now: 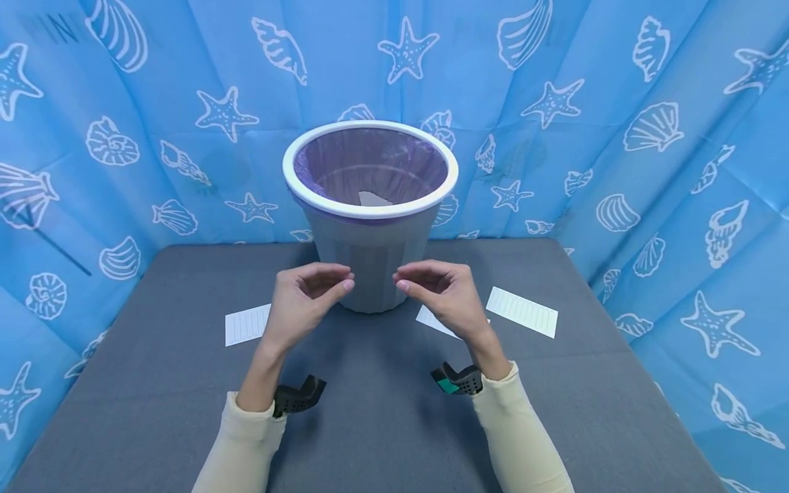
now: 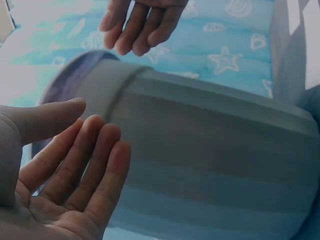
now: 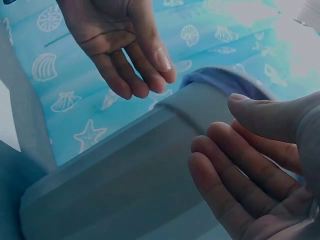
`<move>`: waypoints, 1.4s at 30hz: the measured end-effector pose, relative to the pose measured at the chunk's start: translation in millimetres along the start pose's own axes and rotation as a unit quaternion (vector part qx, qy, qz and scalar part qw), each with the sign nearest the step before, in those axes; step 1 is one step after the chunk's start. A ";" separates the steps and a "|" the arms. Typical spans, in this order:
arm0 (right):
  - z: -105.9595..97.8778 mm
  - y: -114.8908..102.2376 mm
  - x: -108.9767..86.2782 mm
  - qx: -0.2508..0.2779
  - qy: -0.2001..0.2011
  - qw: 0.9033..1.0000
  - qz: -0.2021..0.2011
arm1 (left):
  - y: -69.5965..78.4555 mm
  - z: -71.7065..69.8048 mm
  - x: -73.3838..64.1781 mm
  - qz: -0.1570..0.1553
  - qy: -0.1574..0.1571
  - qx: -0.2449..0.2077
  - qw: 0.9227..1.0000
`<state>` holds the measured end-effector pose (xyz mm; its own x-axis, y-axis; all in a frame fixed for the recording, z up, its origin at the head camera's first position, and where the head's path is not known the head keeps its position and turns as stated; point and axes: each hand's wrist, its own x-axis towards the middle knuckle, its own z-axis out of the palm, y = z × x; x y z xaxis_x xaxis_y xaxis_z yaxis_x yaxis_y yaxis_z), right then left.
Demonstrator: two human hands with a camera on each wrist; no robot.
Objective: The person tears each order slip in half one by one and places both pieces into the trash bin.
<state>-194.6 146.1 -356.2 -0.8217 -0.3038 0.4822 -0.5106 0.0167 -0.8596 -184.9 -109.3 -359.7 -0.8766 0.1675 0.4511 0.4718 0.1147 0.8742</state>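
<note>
Site: curtained-off workstation; wider room type cannot be told. Blue seashell-print curtain (image 1: 345, 61) backs far edge of grey table (image 1: 370, 424), wrapping both far corners; black wrist-worn devices (image 1: 298, 395) visible.

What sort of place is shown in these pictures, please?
Perhaps a curtained booth set up for recording: a blue seashell-patterned curtain hangs behind and beside a grey table, and two dark wrist-worn devices are in view.

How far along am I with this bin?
The purple liner is already in the grey bin, with something white inside. Nothing is in hand: the left hand and right hand are empty. Left to handle, perhaps: three white lined papers on the table.
</note>
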 end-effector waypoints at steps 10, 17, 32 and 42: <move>6.7 19.5 -0.4 0.007 -0.004 0.999 0.036 | -25.0 -3.2 -3.9 -0.038 -0.001 0.026 0.999; 12.4 28.5 0.6 0.010 -0.007 0.998 0.056 | -37.6 -15.9 -4.6 -0.063 -0.007 0.031 0.997; 35.5 41.2 -2.2 0.019 -0.035 0.996 0.079 | -73.3 -78.5 -19.3 -0.119 0.006 0.082 0.990; 74.4 62.1 -8.7 0.029 -0.094 0.992 0.081 | -98.2 -120.6 -40.0 -0.182 0.043 0.179 0.966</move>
<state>-200.3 78.8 -426.3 -0.8265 -0.4749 0.3023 -0.3565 0.0260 -0.9339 -207.5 -245.3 -441.9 -0.9880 -0.0276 0.1520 0.1198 0.4851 0.8662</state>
